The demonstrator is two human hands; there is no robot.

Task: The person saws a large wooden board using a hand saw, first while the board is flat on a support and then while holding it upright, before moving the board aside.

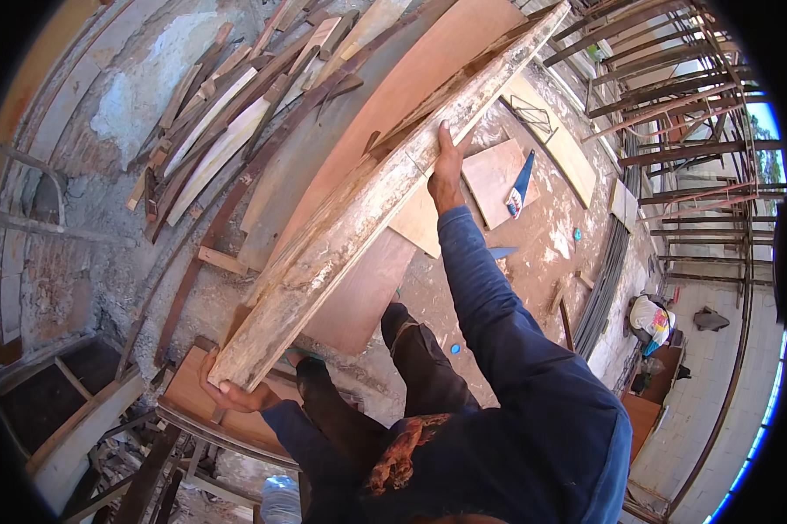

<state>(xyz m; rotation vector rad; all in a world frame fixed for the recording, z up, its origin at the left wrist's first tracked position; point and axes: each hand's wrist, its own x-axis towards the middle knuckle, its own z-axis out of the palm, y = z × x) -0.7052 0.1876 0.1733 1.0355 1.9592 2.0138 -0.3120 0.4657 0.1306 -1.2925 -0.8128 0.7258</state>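
A long, weathered board (341, 231) with crusty pale stains runs diagonally from the lower left to the top right. My left hand (236, 391) is closed on its lower end, above a brown wooden surface (184, 389). Farther up the board, my right hand (446, 179) grips its edge with the arm stretched out. Just beyond the right hand, a handsaw (520, 185) with a blue blade lies on a pale plywood piece (490, 166). Behind the board lean or lie curved plywood sheets (367, 122).
Many loose timber strips (227, 122) lie at the upper left. Dark long bars (607, 279) lie on the right beside timber scaffolding (673, 105). A white bundled cloth (651, 319) and a brown cabinet (660, 380) are at the right; a plastic water jug (280, 499) is at the bottom.
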